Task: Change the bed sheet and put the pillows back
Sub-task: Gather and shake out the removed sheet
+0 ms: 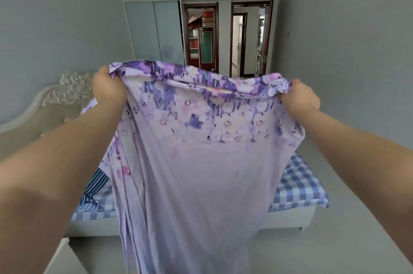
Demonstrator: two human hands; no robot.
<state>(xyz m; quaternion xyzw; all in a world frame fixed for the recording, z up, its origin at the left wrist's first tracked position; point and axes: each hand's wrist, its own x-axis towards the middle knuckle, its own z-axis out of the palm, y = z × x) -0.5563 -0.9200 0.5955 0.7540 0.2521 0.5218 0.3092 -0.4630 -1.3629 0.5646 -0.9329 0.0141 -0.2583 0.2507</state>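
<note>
Above the bed [299, 186], your left hand [108, 89] and right hand [299, 97] each keep a closed grip on a bunched top corner of the purple floral sheet [201, 173]. Held high and apart, it hangs open, likely for spreading over the checked cover.
</note>
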